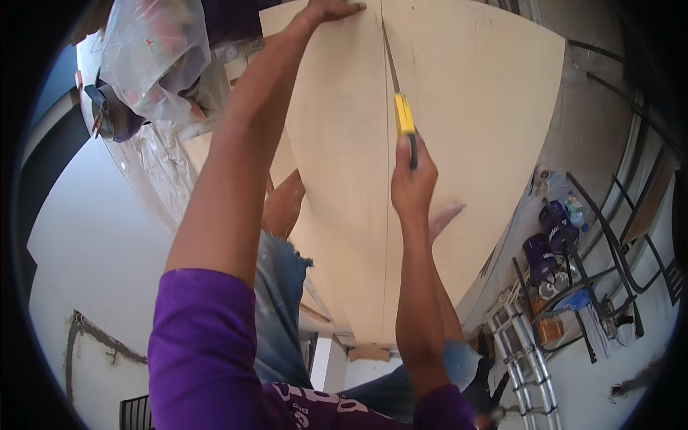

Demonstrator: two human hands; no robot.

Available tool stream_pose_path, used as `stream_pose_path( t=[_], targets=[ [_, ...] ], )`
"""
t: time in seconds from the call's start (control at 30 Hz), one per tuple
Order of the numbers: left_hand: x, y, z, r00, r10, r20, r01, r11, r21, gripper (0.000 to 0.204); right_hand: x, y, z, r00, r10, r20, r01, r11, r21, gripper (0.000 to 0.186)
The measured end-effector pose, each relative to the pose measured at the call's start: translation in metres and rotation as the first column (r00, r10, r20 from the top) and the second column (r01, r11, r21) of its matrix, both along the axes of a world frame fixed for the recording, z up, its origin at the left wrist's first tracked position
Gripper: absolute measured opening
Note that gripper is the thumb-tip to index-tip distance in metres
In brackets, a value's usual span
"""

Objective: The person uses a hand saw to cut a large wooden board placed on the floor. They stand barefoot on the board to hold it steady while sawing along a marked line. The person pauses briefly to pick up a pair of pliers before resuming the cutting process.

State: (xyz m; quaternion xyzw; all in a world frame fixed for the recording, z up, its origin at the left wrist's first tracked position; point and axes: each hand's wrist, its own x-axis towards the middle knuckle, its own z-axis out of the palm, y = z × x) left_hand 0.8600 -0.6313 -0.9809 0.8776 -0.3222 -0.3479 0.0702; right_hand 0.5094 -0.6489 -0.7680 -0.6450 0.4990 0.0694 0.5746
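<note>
A large pale plywood sheet spreads beneath me, with a thin dark straight line running along its length. My right hand is closed around the yellow and black handle of a handsaw. The saw's narrow-looking blade points away from me, and its far end meets the dark line near the top of the view. To the left of that end, my left hand rests on the sheet with a finger stretched out; part of this hand is cut off by the upper edge.
My bare feet stand on or beside the sheet. A clear plastic bag lies at the far left. On the right are an aluminium ladder, black metal frames, purple containers and a plastic bottle.
</note>
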Motion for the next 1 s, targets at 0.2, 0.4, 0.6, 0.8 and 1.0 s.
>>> stream_pose_path(
  t=[0.2,0.4,0.6,0.8,1.0],
  targets=[
    [-0.027,0.027,-0.002,0.997,0.035,0.070,-0.034,0.999,-0.012,0.077,-0.065,0.031,0.035,0.990,0.100,0.096,-0.080,0.978,-0.194,0.047],
    [-0.014,0.003,-0.011,0.998,-0.016,0.055,0.021,0.995,-0.100,0.074,0.037,-0.011,-0.050,0.998,-0.017,0.064,0.022,0.996,-0.091,0.040],
    [-0.010,0.025,-0.011,0.992,0.042,0.117,-0.033,0.996,-0.079,0.072,-0.089,0.038,0.051,0.956,0.292,0.008,-0.260,0.862,-0.436,0.042],
    [-0.013,-0.007,0.014,0.994,-0.051,0.100,0.054,0.998,-0.026,0.073,0.037,-0.011,-0.054,0.998,0.063,0.031,-0.057,0.985,-0.163,0.041],
    [-0.010,0.021,-0.010,0.996,0.025,0.081,-0.023,0.999,-0.028,0.074,-0.069,0.036,0.029,0.987,0.144,0.075,-0.123,0.965,-0.230,0.043]
  ],
)
